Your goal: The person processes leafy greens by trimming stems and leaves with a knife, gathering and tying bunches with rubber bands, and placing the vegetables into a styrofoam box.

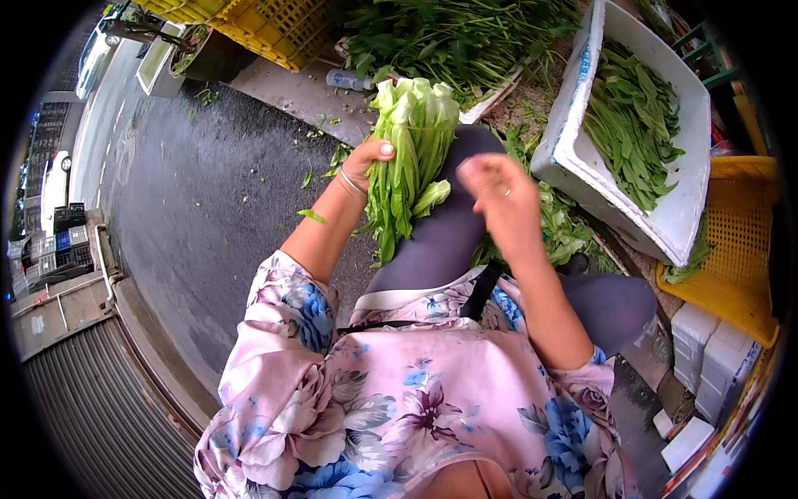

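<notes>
Left hand (pixel 364 165), at eleven o'clock, is closed around one bundle of leafy greens (pixel 409 154) at twelve, stem ends up. Right hand (pixel 505 204), at two and apart from the bundle, is blurred, fingers loosely curled; whether it holds anything, I cannot tell. Beyond: one green heap (pixel 457 41) at half past twelve, one white foam box (pixel 697 125) containing leaves (pixel 632 125) at two, one yellow crate (pixel 740 224) at three.
</notes>
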{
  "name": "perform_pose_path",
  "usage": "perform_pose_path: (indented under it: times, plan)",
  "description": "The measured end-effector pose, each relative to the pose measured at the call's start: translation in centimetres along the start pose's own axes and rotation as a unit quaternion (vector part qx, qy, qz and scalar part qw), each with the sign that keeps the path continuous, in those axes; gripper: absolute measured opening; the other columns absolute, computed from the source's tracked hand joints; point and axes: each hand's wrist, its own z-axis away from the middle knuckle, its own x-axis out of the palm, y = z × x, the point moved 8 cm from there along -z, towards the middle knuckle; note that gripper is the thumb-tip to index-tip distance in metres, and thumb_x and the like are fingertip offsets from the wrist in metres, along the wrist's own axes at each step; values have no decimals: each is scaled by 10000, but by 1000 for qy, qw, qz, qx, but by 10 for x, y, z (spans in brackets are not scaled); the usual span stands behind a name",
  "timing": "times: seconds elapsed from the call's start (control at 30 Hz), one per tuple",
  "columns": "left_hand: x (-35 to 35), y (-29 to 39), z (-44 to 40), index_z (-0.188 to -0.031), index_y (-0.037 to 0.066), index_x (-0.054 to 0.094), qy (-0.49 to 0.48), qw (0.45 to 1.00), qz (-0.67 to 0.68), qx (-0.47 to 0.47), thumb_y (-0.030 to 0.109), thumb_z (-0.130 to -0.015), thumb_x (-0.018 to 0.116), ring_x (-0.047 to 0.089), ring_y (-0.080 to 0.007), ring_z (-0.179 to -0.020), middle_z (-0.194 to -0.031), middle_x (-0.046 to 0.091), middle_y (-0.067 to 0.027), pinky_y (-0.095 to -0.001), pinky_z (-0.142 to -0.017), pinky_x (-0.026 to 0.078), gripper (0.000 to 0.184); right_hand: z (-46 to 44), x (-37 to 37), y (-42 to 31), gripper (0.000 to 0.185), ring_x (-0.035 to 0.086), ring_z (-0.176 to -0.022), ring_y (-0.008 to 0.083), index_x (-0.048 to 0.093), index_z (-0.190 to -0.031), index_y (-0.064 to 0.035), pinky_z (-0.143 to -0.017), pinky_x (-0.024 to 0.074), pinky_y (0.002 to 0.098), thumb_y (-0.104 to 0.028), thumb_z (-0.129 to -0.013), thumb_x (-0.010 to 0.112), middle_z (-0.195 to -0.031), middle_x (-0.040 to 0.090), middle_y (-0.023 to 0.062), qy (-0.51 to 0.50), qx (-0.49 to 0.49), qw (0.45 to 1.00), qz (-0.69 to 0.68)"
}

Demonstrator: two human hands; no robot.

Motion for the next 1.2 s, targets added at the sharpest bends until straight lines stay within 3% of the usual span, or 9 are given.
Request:
perform_pose_path:
  times: [0.17, 0.37, 0.43, 0.5, 0.57, 0.8, 0.9, 1.03, 1.2]
  plan:
    - [3, 5, -7, -1236, -28, 374, -14, 999, 31, 32, 190, -627, 642, 594, -279, -897, -1062, 550, -196, -389, -813, 498, 700, 16, 35, -6, 281, 523, -504, 120, 610, -924, 3, -532, 444, 246, -168, -721, 703, -785, 566, 74, -73, -103, 984, 126]
    - [44, 71, 2, -1247, -7, 388, -31, 996, 28, 77, 309, -683, 597, 545, -318, -1020, -1139, 518, -215, -421, -905, 445, 679, 1, 29, -19, 231, 559, -667, 79, 593, -971, 10, -623, 454, 208, -139, -799, 629, -870, 596, 39, -50, -69, 976, -201]
    - [46, 97, 6, -1305, 63, 339, 38, 986, -52, 153, 598, -694, 546, 481, -337, -1100, -1234, 448, -193, -441, -942, 404, 838, -9, 4, -59, 229, 566, -797, 116, 522, -1045, 27, -760, 450, 264, -105, -859, 504, -906, 611, 85, -21, -145, 947, -287]
    - [42, 111, 3, -1306, 98, 350, 61, 977, -7, 206, 728, -634, 521, 465, -331, -1115, -1241, 459, -146, -445, -961, 381, 938, -18, -38, -102, 239, 584, -807, 194, 478, -994, 12, -782, 457, 295, -174, -885, 374, -910, 607, 178, 16, -210, 950, -228]
    - [61, 116, -2, -1296, 111, 371, 22, 974, 7, 225, 737, -595, 533, 454, -318, -1127, -1247, 463, -122, -456, -967, 371, 954, -19, -79, -140, 258, 625, -761, 259, 426, -1020, -4, -674, 532, 333, -219, -903, 342, -849, 566, 148, 105, -231, 941, -225]
    - [95, 60, -33, -1245, 77, 429, -3, 975, 105, 197, 546, -744, 575, 476, -269, -1116, -1221, 490, -116, -446, -977, 360, 702, -17, -132, -218, 456, 539, -633, 83, 534, -1127, -10, -566, 455, 209, -337, -818, 606, -891, 593, 51, 117, -301, 946, 15]
    - [95, 24, -22, -1215, 28, 406, 61, 971, -45, 226, 411, -747, 612, 517, -229, -1056, -1144, 528, -110, -383, -932, 406, 639, -23, -84, -193, 402, 551, -740, 127, 586, -1094, -58, -686, 451, 246, -334, -804, 618, -930, 593, 60, -4, -203, 972, 118]
    - [76, -12, 3, -1164, 21, 423, 124, 972, -6, 201, 193, -760, 637, 546, -205, -983, -1078, 546, -77, -383, -854, 459, 489, -22, -21, -130, 399, 549, -904, 230, 545, -1151, -86, -767, 437, 321, -219, -781, 616, -976, 551, 141, -96, -194, 935, 280]
    - [55, -12, 42, -1203, 3, 372, 275, 941, -131, 151, 150, -743, 661, 538, -194, -954, -1099, 515, -102, -344, -782, 481, 563, -22, 3, -76, 335, 563, -865, 240, 556, -1042, -29, -757, 441, 330, -140, -741, 653, -924, 566, 127, -60, -198, 963, 171]
